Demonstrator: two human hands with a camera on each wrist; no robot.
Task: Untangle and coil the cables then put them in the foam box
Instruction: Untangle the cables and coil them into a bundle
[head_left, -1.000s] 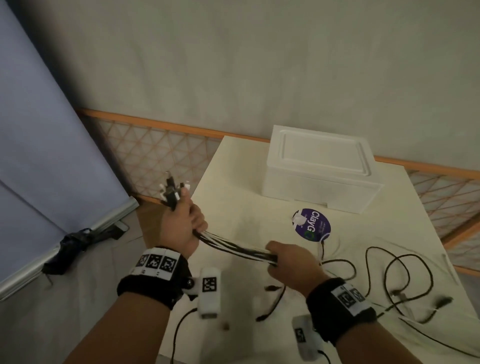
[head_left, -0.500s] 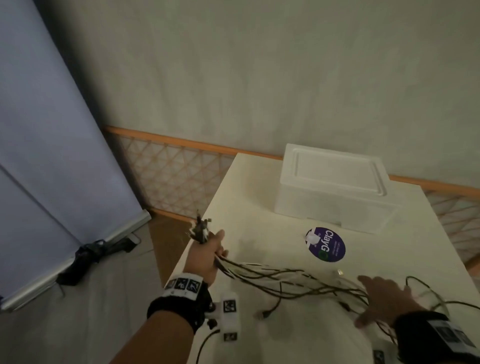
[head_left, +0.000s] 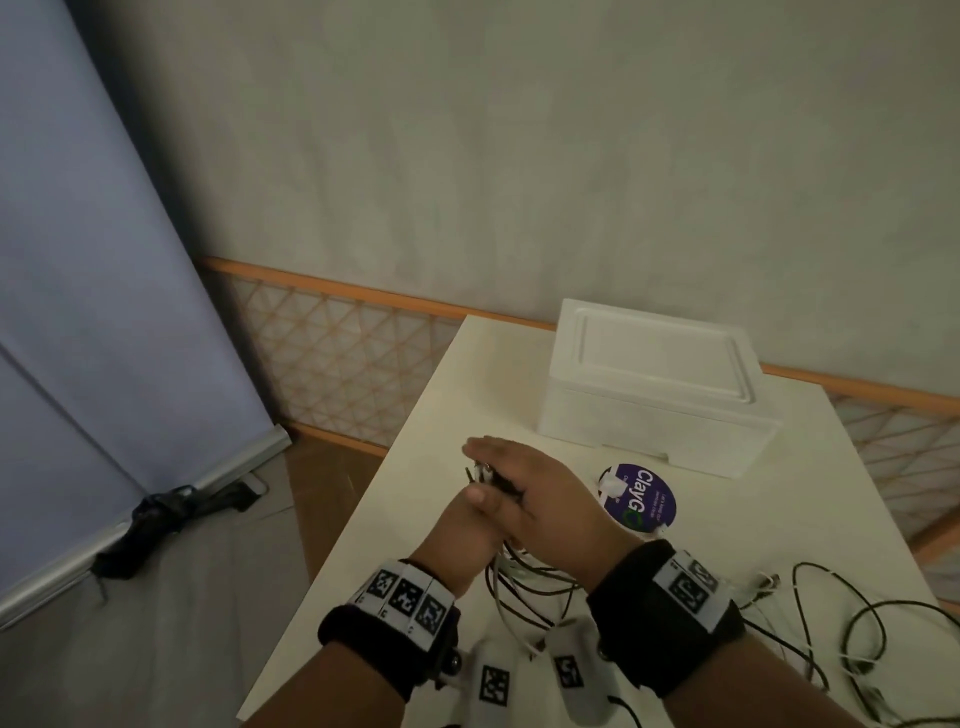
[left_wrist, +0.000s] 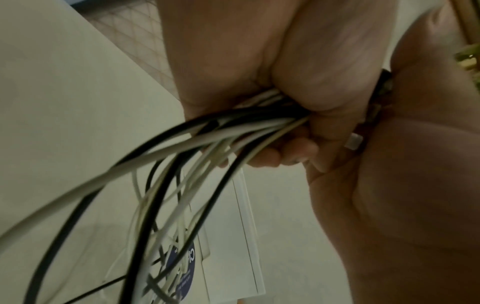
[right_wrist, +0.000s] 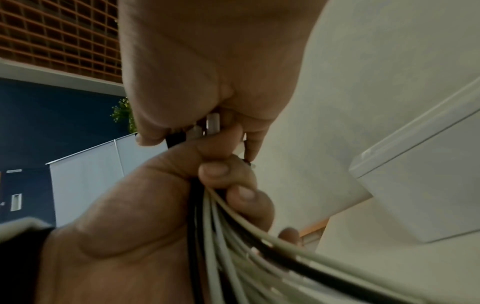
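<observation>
The left hand (head_left: 457, 525) grips the bundle of cables (left_wrist: 207, 131) near the table's (head_left: 441, 395) left edge, the right hand (head_left: 540, 499) lying flat-fingered over the plug ends, seemingly squaring them, so gather loops evenly before opening the closed foam box (head_left: 654, 384).

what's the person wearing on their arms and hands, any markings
Both hands are bare: the left hand and right hand wear no gloves or rings, and the forearms show no sleeves. Each wrist carries a wide black band, the left wristband and right wristband, topped with white tiles printed with black square codes. Small white coded blocks hang beneath them, trailing thin dark leads.
</observation>
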